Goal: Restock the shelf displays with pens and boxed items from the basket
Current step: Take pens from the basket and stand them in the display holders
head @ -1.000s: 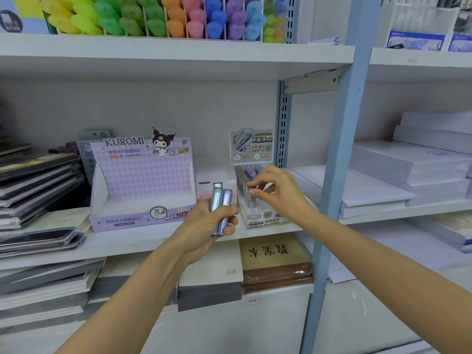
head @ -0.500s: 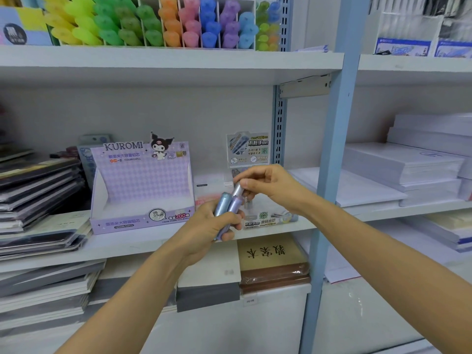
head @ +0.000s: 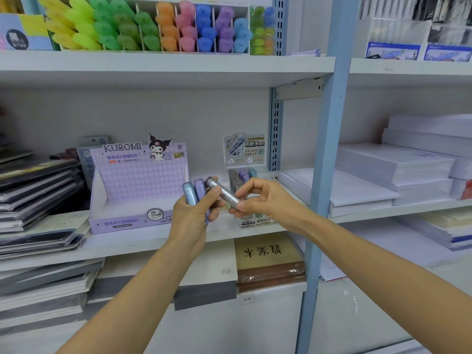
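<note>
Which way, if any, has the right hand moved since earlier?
Yes: right hand pulled out of the display box, bringing a tube toward the left hand.

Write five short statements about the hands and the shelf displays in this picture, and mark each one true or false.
1. The left hand holds a blue tube and a purple tube together. True.
2. The right hand pinches a grey tube. True.
3. The Kuromi display box is packed with tubes. False: no tubes show in it.
4. The highlighters stand on the shelf below the hands. False: they stand on the shelf above.
5. The clear display behind the right hand holds tubes. True.
</note>
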Tool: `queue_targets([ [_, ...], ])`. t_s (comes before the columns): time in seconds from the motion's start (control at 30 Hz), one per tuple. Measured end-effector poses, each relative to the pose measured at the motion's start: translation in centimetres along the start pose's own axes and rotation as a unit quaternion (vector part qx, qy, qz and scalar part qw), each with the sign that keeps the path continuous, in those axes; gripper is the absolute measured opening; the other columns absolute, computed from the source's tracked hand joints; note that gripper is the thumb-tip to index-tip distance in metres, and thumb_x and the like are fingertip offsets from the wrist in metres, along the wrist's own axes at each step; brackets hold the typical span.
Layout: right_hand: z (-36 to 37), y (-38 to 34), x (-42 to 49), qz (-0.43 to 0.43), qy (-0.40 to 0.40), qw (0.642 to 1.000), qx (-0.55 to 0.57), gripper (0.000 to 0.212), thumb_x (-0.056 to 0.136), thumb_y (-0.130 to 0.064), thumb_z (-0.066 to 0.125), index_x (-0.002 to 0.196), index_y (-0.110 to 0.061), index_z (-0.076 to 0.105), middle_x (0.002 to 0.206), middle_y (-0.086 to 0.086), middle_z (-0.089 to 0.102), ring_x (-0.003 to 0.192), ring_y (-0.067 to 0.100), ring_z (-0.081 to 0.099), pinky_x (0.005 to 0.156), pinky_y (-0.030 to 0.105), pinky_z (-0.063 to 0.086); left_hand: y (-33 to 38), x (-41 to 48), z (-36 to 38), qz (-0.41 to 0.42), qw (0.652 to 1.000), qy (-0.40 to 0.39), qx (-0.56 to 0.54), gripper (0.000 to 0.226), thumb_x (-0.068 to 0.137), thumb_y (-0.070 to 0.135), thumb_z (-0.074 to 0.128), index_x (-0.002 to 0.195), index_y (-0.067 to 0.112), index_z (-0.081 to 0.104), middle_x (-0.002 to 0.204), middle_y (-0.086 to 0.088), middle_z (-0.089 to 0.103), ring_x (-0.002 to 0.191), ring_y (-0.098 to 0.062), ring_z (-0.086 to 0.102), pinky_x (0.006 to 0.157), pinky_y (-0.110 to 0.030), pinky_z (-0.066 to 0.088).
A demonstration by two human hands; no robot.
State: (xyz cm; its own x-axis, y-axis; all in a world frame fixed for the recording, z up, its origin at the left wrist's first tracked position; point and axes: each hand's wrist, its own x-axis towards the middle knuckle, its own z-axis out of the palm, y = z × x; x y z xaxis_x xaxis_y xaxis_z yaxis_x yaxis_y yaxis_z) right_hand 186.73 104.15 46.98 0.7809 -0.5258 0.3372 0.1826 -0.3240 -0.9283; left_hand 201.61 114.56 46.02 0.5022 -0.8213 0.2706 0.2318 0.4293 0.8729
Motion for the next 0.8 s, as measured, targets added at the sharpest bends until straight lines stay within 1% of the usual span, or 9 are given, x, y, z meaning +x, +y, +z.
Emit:
queue_targets([
  [0.07,-0.2,-0.3,-0.2,0.005,-0.026,0.999,-0.030,0.023,0.086,-0.007,0.070,0.106,-0.002,0.061,0.106,0.020,0.068,0.093,0.031,0.071,0.082,0.033,0.058,0.0,-0.1,0.1,0.011,1.000,-0.003,0.026,0.011,0.084,0.008,0.070,0.095,0.006,0.067,0.060,-0.002,0.064,0.054,-0.010,0.057,0.043,-0.017,0.038],
  [0.13,-0.3,-0.7,0.0,-0.008,-0.016,0.999,-0.049,0.023,0.090,-0.015,0.065,0.109,-0.002,0.061,0.101,0.017,0.069,0.089,0.027,0.069,0.080,0.032,0.057,0.0,0.0,0.3,0.019,0.998,-0.003,0.061,0.014,0.083,0.008,0.072,0.094,0.003,0.067,0.063,-0.005,0.065,0.056,-0.013,0.057,0.043,-0.018,0.039],
  [0.23,-0.5,-1.1,0.4,-0.013,0.004,0.999,-0.051,0.024,0.090,-0.012,0.065,0.113,-0.008,0.060,0.092,0.011,0.069,0.084,0.024,0.067,0.076,0.035,0.057,0.0,0.1,0.8,0.030,0.996,-0.015,0.083,0.019,0.081,0.009,0.074,0.099,0.005,0.067,0.066,-0.003,0.067,0.056,-0.012,0.059,0.045,-0.018,0.043],
  [0.37,-1.0,-1.2,0.5,-0.022,-0.005,0.998,-0.063,0.051,0.089,-0.009,0.066,0.135,-0.018,0.047,0.089,0.007,0.068,0.086,0.024,0.068,0.076,0.034,0.057,-0.4,0.2,1.3,0.042,0.994,-0.014,0.098,0.015,0.080,0.013,0.076,0.094,0.011,0.069,0.064,-0.001,0.068,0.057,-0.010,0.062,0.047,-0.017,0.046],
  [0.43,-1.4,-1.3,0.4,-0.049,0.018,0.997,-0.056,0.055,0.090,-0.009,0.065,0.140,-0.022,0.044,0.087,0.006,0.065,0.086,0.022,0.067,0.076,0.033,0.057,-0.5,0.1,1.3,0.031,0.994,-0.023,0.104,0.018,0.079,0.015,0.076,0.095,0.011,0.069,0.066,-0.001,0.068,0.059,-0.011,0.062,0.047,-0.018,0.044],
  [0.53,-1.5,-1.2,0.3,-0.081,0.068,0.994,-0.041,0.046,0.090,-0.008,0.065,0.132,-0.019,0.051,0.088,0.009,0.062,0.083,0.021,0.067,0.075,0.035,0.059,-0.9,-0.1,1.7,-0.001,0.991,-0.066,0.118,0.028,0.076,0.015,0.079,0.100,0.008,0.066,0.068,0.000,0.069,0.058,-0.012,0.062,0.045,-0.018,0.042],
  [0.63,-1.5,-1.2,0.3,-0.079,0.117,0.989,-0.044,0.035,0.086,-0.008,0.070,0.116,-0.013,0.056,0.100,0.014,0.063,0.085,0.023,0.069,0.073,0.038,0.060,-1.3,-0.2,2.0,-0.004,0.987,-0.070,0.141,0.026,0.075,0.012,0.081,0.096,0.009,0.065,0.066,0.002,0.068,0.055,-0.011,0.062,0.045,-0.018,0.043],
  [0.73,-1.9,-1.6,0.3,-0.096,0.117,0.988,-0.025,0.022,0.092,-0.010,0.062,0.113,-0.006,0.058,0.104,0.019,0.065,0.087,0.025,0.070,0.071,0.032,0.059,-1.4,0.0,1.9,-0.008,0.989,-0.068,0.130,0.017,0.079,0.011,0.077,0.092,0.008,0.067,0.073,-0.007,0.068,0.056,-0.013,0.060,0.044,-0.019,0.041],
  [0.8,-2.3,-1.9,0.3,-0.107,0.099,0.989,-0.032,0.023,0.095,-0.009,0.058,0.118,-0.006,0.060,0.107,0.019,0.067,0.095,0.026,0.069,0.075,0.031,0.058,-1.3,0.0,1.9,-0.019,0.987,-0.087,0.131,0.018,0.081,0.013,0.075,0.095,0.006,0.066,0.081,-0.012,0.071,0.058,-0.015,0.059,0.044,-0.019,0.039],
])
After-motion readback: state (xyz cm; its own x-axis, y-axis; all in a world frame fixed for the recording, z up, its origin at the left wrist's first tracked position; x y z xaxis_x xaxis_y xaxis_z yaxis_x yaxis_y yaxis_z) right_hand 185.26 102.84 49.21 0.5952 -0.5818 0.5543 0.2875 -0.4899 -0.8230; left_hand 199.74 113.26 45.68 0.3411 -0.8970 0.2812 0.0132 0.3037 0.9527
